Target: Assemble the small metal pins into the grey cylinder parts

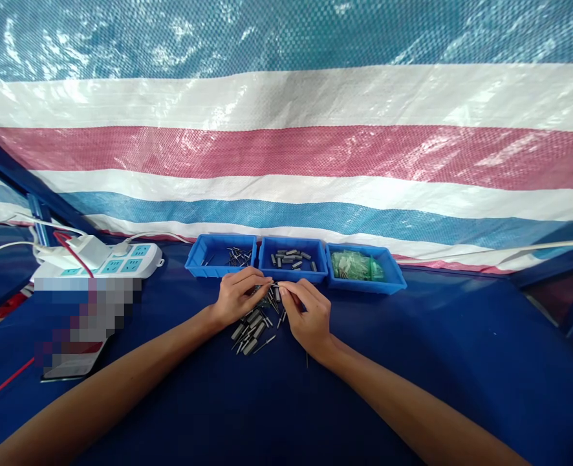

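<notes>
A striped plastic sheet (286, 152) — blue, white and red — fills the whole back, and here below it is the blue worktop (436, 388). Three bins line its far edge: pins (238, 257) in the left bin (218, 272), grey blocks (291, 255) in the middle bin (293, 276), green packets (357, 265) in the right bin (364, 285). And to the action, just in front of the middle bin! My left hand (242, 298) has its thumb and fingertips pinched on one end of a slim metal piece (275, 285); my right hand (310, 317) pinches the other end, so the piece spans the little gap between them. Right under my fingers lies a loose heap (252, 331) of blocks and pins, spreading toward the near edge, and one thin pin (307, 360) lies apart by my right wrist. Over toward the far left corner sits a white power strip (136, 262) — cables plugged in — with a phone (70, 369), partly blurred out, nearer me.
</notes>
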Available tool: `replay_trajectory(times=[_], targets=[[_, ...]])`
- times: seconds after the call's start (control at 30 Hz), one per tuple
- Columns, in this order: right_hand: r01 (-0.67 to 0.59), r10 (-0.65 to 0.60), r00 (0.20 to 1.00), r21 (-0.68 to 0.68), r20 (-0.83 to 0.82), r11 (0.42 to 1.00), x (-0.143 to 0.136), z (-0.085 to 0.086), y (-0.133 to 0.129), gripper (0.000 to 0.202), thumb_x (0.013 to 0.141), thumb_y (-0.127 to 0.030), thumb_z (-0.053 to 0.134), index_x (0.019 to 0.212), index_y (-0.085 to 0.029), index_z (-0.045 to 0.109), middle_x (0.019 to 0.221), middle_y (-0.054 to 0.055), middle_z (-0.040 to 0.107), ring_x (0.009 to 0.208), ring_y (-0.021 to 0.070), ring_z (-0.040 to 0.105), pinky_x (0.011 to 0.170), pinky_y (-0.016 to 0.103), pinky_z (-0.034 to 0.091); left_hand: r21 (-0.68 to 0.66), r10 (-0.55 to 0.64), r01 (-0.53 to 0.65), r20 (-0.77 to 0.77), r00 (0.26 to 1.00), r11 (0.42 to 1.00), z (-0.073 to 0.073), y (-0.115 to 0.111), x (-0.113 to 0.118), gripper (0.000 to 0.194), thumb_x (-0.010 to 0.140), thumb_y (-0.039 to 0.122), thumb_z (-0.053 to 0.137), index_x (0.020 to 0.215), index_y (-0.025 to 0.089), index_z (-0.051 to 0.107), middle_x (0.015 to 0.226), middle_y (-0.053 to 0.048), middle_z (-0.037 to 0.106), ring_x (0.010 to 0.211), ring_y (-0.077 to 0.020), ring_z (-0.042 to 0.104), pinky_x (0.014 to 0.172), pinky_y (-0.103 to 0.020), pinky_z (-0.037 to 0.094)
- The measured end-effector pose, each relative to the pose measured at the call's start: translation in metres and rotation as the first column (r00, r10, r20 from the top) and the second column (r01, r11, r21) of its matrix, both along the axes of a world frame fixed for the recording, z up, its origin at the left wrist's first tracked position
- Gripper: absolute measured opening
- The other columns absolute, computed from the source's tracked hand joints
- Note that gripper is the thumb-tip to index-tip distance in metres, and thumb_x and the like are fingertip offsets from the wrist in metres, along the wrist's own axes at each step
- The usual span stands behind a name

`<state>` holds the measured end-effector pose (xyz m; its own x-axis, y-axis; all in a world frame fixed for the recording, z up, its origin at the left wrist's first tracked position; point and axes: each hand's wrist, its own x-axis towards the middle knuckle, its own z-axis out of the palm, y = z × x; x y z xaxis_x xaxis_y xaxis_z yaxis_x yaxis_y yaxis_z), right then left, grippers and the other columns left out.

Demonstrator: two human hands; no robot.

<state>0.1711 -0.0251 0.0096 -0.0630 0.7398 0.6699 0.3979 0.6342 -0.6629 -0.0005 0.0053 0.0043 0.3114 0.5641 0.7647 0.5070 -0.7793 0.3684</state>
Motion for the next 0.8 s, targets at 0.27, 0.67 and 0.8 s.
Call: replay_trajectory(times=[0.27,0.67,0.8], targets=[[0.002,-0.002,1.0,0.028,0.018,1.0,0.0005,-0.0013,-0.0007,0.019,0.089,-0.016,0.051,0.094,-0.015,0.069,0.068,0.004,0.059,0.055,0.011,0.05,0.054,0.025,0.042,0.003,-0.005,0.005,0.016,1.0,1.0,-0.0026,0.0009,-0.0007,0.007,0.081,0.015,0.064,0.086,0.016,0.068,0.078,-0.003,0.065,0.059,-0.0066,0.057,0.05,-0.016,0.042],[0.027,-0.026,0.999,0.012,-0.029,1.0,0.001,-0.0001,0.0013,0.018,0.089,-0.018,0.052,0.091,-0.016,0.069,0.063,0.001,0.054,0.052,0.0099,0.047,0.051,0.024,0.042,-0.009,-0.02,0.02,0.026,0.999,1.0,-0.0025,0.0003,-0.001,0.007,0.082,0.018,0.064,0.086,0.016,0.069,0.077,-0.003,0.066,0.05,-0.0048,0.049,0.047,-0.017,0.04],[0.025,-0.025,0.999,-0.017,-0.041,1.0,0.0017,0.0004,0.0003,0.018,0.089,-0.019,0.052,0.091,-0.016,0.069,0.062,0.0,0.051,0.052,0.0103,0.047,0.052,0.025,0.042,-0.024,-0.019,0.02,0.045,0.999,1.0,-0.0028,0.0004,-0.0014,0.006,0.082,0.018,0.064,0.086,0.015,0.068,0.078,-0.004,0.065,0.05,-0.0047,0.048,0.047,-0.017,0.04]])
